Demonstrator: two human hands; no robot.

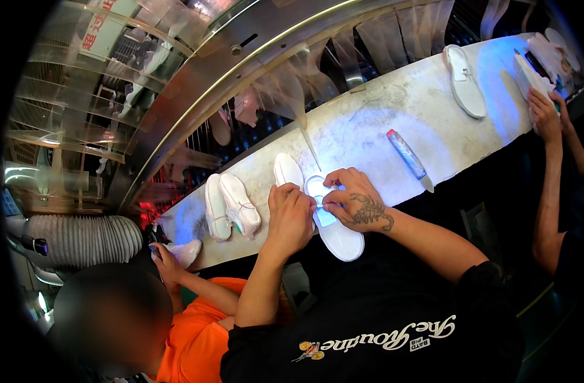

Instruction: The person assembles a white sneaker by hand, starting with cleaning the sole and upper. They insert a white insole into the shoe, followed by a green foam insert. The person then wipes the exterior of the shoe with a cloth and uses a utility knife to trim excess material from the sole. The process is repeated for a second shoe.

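Note:
A white shoe (341, 239) lies on the pale bench with its rounded toe toward me and its toe end past the bench edge. Over its opening, my left hand (288, 217) and my right hand (357, 203) meet with their fingertips close together. Both hands are closed in a pinch at a small white piece there, too small to name surely. A tattoo covers the back of my right hand. Just beyond my left hand stands another white shoe (287, 168), partly hidden. To the right lies a knife (406, 155) with a blue-wrapped handle, a red end and a short metal blade.
A pair of white shoes (231, 204) sits left on the bench (362, 118); a single white shoe (465, 82) lies far right. A person in orange (206, 332) holds a shoe at left; another person's hands (547, 115) hold one at right. Clear plastic strips (276, 89) hang behind.

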